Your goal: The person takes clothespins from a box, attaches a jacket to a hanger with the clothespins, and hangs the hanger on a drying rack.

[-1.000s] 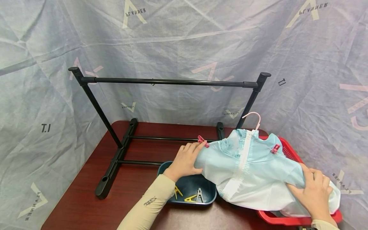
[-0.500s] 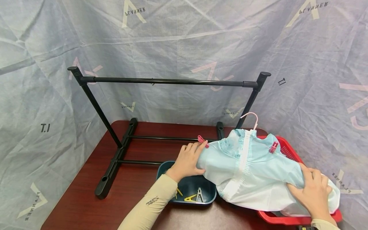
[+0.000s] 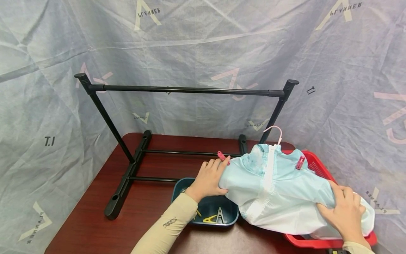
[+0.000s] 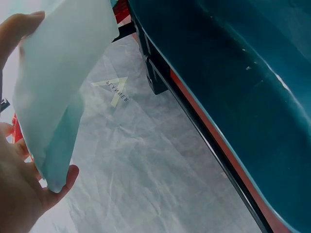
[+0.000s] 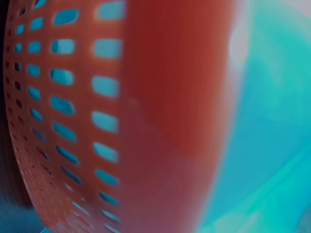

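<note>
A light-blue and white zip jacket (image 3: 285, 190) lies spread on a pink hanger (image 3: 280, 135), whose hook points up and left. One pink clothespin (image 3: 221, 155) is at the left shoulder, another (image 3: 300, 163) at the right shoulder. My left hand (image 3: 207, 180) grips the left shoulder and sleeve, with fingers close to the clothespin. In the left wrist view, fingers and thumb curve round the pale cloth (image 4: 63, 63). The right sleeve is held in my right hand (image 3: 344, 210), over the basket. That hand is not visible in the right wrist view, only blue cloth (image 5: 267, 126).
Partly under the jacket stands a red perforated basket (image 3: 298, 240). A dark blue bin (image 3: 233, 220) holds a few yellow and grey clothespins (image 3: 220, 215). Behind them rises a black clothes rack (image 3: 187, 90) on the dark red table (image 3: 88, 208).
The hanger hook and right-shoulder clothespin have shifted slightly left and the hook a little lower. My left hand has edged right with the sleeve; my right hand has barely moved.
</note>
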The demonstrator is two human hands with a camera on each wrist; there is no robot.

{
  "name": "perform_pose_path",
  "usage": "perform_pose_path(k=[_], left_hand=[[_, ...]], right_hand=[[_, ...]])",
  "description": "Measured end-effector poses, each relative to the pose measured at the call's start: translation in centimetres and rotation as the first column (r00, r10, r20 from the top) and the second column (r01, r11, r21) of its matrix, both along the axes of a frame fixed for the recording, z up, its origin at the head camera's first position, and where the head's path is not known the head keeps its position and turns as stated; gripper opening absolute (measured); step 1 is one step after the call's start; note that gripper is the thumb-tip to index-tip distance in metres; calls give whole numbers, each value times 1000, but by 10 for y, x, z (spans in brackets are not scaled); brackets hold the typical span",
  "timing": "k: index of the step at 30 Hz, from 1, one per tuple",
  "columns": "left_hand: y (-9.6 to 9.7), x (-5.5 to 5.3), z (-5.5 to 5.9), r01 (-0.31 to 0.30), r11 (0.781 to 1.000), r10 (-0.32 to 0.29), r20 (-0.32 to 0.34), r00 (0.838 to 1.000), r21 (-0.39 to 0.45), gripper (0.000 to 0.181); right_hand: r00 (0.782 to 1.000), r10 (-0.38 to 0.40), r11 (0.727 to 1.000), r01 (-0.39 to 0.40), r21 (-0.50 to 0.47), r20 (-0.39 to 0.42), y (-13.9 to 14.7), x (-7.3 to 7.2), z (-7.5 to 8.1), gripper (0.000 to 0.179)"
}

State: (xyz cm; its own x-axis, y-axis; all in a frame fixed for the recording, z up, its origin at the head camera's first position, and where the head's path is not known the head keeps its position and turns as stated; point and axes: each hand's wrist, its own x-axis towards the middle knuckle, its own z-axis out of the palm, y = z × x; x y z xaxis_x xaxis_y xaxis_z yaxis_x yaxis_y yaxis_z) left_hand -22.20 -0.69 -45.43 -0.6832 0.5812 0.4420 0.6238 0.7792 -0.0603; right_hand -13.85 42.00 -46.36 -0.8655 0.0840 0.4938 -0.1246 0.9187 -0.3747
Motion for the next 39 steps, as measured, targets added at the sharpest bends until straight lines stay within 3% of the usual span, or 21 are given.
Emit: perform_pose_path(k=[7,16,35,39], left_hand=[[4,1,1,-15,1000,16,21,1000,-14,117],[5,3,-1,-18,1000,18,1,1000,-14,117],[5,5,1,-29,999,27,78,997,14,117],[4,5,-1,-30,999,28,69,997,19,117]], right_hand=[[1000,-1,1000,1,-1,-1,1,0,0,79],[1000,-1,1000,1,-3,1,0,1,0,78],[1000,1,1000,-1,0,7,-4,1,2,81],[1000,1,1000,-1,1,25,-6,1,3,80]])
